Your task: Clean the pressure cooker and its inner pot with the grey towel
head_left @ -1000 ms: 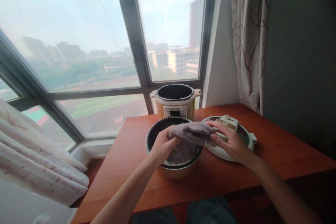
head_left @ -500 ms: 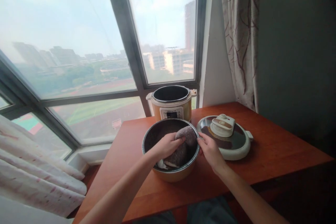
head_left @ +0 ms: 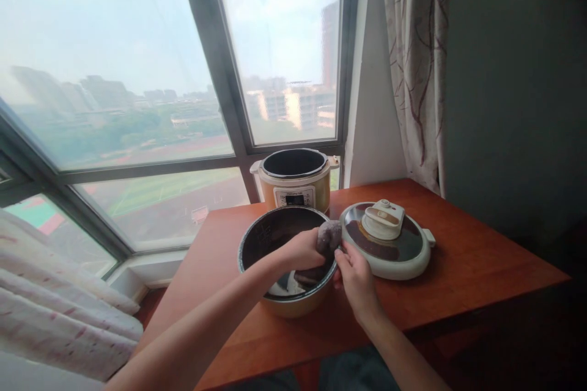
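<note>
A dark-lined inner pot [head_left: 261, 244] with a yellowish outside stands near the front of the table. My left hand [head_left: 305, 250] is closed around a grey-brown cloth [head_left: 330, 235], bunched up at the pot's right rim. Part of the cloth hangs down inside the pot, and something pale shows at the bottom beside it. With thumb and fingers, my right hand [head_left: 355, 275] pinches the pot's right rim, close to the cloth. Behind the pot stands the yellow and white electric cooker body [head_left: 293, 180], its top uncovered and a control panel on its front.
To the right, the cooker lid [head_left: 389, 238], with a white handle and dark top, lies on the reddish wooden table [head_left: 477, 256]. Windows rise behind the table, with a patterned curtain [head_left: 422, 73] at the right and another curtain [head_left: 59, 293] at the lower left.
My left hand has pushed the cloth from inside the pot against the right rim, bunching it tighter. My right hand still holds the rim. The view has shifted slightly.
</note>
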`<state>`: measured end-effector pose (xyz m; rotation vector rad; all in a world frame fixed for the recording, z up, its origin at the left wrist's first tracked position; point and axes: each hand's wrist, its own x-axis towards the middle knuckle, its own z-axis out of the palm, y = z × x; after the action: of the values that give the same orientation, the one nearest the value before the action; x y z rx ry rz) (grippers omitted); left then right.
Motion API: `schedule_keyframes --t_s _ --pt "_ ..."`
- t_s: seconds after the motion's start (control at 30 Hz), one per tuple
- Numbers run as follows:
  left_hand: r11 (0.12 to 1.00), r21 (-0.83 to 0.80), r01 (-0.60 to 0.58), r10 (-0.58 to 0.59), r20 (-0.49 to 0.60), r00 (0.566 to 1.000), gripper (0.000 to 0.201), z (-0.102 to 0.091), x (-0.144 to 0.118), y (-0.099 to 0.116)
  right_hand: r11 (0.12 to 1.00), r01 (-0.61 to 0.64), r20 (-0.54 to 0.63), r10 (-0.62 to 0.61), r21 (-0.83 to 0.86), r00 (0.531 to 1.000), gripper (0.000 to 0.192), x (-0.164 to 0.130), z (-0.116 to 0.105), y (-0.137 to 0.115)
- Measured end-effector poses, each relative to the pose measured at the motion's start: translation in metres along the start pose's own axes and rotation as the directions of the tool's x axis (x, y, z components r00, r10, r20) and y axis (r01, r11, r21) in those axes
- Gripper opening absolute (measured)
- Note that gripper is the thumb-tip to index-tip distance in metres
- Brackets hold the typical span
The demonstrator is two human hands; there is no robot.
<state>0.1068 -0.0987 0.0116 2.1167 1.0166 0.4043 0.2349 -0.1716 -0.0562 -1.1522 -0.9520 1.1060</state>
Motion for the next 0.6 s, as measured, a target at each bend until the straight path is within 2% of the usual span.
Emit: schedule_keyframes --t_s 0.07,0.13,0.23,0.33,0.43,0.6 --pt "0.991 0.129 -0.030 0.017 0.096 0.995 0.045 -0.006 -0.011 0.005 1.000 0.002 -0.018 -0.002 -0.003 1.000 0.057 0.001 -0.001 0.000" --pt "0.980 0.192 -0.054 0.014 0.202 0.979 0.045 -0.015 -0.022 0.008 1.000 -0.002 -0.057 0.001 -0.006 0.998 0.056 0.005 -0.005 -0.001" --pt "0.982 0.180 -0.056 -0.005 0.320 0.947 0.038 -0.030 -0.037 0.003 1.000 0.021 -0.090 -0.022 -0.013 0.996 0.058 0.015 -0.014 -0.003" --pt "0.985 0.170 -0.015 -0.056 0.405 0.913 0.035 -0.040 -0.047 -0.007 0.999 0.049 -0.065 -0.050 -0.017 0.997 0.059 0.028 -0.022 -0.008" --pt "0.980 0.195 -0.023 -0.063 0.422 0.904 0.030 -0.040 -0.050 -0.008 1.000 0.018 -0.025 -0.018 -0.012 1.000 0.061 0.039 -0.025 -0.012" --pt "0.961 0.271 -0.061 -0.034 0.335 0.942 0.016 -0.015 -0.038 0.010 1.000 0.019 -0.030 -0.020 -0.022 0.999 0.062 0.046 -0.025 -0.008"
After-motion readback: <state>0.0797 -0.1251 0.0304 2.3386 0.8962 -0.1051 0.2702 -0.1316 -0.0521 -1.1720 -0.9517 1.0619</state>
